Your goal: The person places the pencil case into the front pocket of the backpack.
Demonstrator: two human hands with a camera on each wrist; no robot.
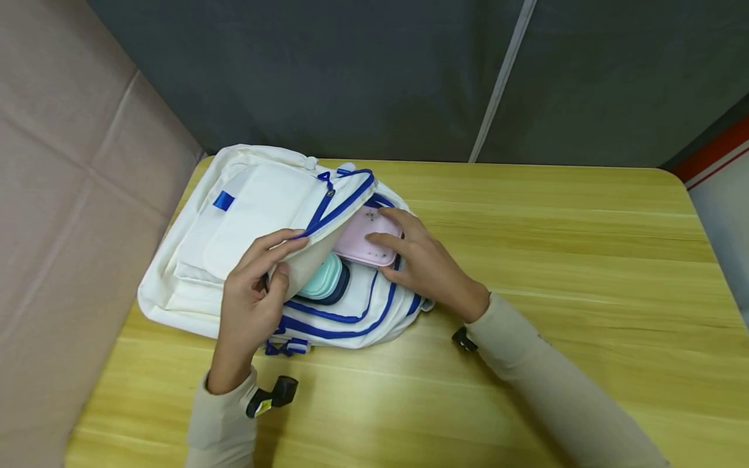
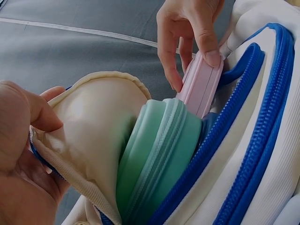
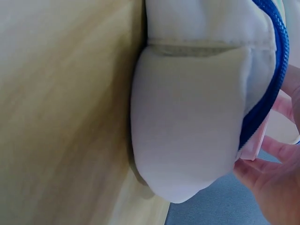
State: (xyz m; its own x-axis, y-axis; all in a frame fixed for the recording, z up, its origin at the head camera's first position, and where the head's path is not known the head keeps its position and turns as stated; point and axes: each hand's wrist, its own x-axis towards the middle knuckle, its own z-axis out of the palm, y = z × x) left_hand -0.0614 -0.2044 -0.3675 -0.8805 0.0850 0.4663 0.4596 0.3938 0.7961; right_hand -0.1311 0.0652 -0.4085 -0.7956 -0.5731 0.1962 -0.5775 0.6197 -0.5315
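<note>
A white backpack (image 1: 257, 208) with blue zips lies on its back, its front pocket unzipped. My left hand (image 1: 251, 296) pinches the edge of the pocket's loose flap (image 2: 101, 124) between thumb and fingers and holds it raised. At the pocket's mouth my right hand (image 1: 424, 257) grips a flat pink case (image 1: 354, 240) with rounded corners. That case sits partly inside the pocket; its lower end is hidden. Beside it in the pocket is a mint-green zipped case (image 2: 154, 154), with a dark blue part (image 1: 338, 291) showing along its edge.
The backpack lies at the left of a wooden table (image 1: 556, 273), near its back edge. A dark grey partition (image 1: 351, 78) stands behind the table, and a pinkish padded wall (image 1: 64, 195) is on the left. Blue-and-white straps (image 1: 292, 346) lie at the bag's near side.
</note>
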